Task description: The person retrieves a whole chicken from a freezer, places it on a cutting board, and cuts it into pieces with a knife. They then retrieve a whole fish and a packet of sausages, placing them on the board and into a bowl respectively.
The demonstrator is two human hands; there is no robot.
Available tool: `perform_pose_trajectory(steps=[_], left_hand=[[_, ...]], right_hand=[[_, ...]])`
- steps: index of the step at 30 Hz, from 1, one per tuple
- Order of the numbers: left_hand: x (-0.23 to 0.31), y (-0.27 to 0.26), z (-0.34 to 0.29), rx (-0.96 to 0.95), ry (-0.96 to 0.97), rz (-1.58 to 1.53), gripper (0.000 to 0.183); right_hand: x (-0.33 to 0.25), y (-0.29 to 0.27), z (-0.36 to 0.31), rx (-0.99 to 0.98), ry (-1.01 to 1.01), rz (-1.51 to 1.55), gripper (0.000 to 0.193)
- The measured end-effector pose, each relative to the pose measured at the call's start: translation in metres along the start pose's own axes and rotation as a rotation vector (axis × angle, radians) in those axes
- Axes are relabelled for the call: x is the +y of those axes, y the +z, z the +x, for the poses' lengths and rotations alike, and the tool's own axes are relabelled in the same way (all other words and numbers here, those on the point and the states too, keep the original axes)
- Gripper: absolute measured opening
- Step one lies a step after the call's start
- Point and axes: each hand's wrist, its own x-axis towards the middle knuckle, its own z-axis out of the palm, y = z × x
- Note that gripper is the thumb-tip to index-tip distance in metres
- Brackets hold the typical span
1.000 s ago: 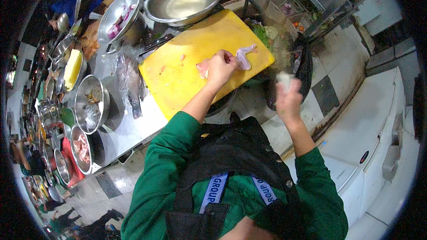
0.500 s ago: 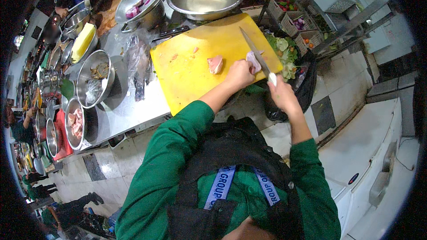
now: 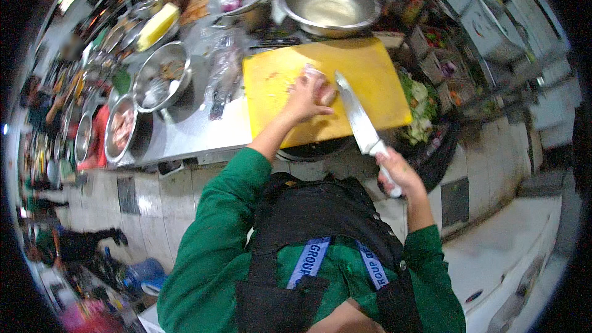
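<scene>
Toward nine o'clock from the centre of the yellow cutting board [image 3: 373,95], now with the left hand [image 3: 302,100] half spread over pale pink meat [image 3: 325,94], no longer at four o'clock against the blade as half a second ago; too blurred to tell how firmly gripped. Near mid-board, partly covered, seemingly slanting from eleven to five o'clock along the meat's long axis. Farther right, drawn apart from the left hand, aimed tip-first toward eleven o'clock with the knife [image 3: 359,119], lengthwise down to five, wrapped firmly in the right hand [image 3: 399,169].
</scene>
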Motion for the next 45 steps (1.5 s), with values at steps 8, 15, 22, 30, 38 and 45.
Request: perform_pose_trajectory(steps=[8, 15, 22, 30, 38, 45], left_hand=[[-0.009, -0.024, -0.039, 0.345, -0.151, -0.118, 0.045], [-0.083, -0.188, -0.118, 1.11, -0.1, 0.177, 0.028], [-0.261, -0.364, -0.272, 1.216, -0.694, 0.194, 0.047], [-0.384, -0.351, -0.387, 1.162, -1.055, -0.692, 0.066], [-0.382, -0.376, -0.342, 1.061, -1.024, -1.186, 0.051], [-0.403, -0.408, -0.348, 0.959, -0.997, -1.145, 0.065]], right_hand=[[-0.057, 0.072, 0.03, -0.317, -0.046, -0.015, 0.03], [-0.145, 0.188, 0.029, -0.576, -0.455, -0.452, 0.03], [-0.129, 0.21, 0.063, -0.35, -0.558, -0.386, 0.023], [-0.067, 0.13, 0.047, 0.608, -0.618, -0.833, 0.043], [-0.051, 0.189, 0.009, 0.763, -0.194, -1.065, 0.052], [-0.007, 0.141, 0.062, 0.902, -0.273, -0.786, 0.049]])
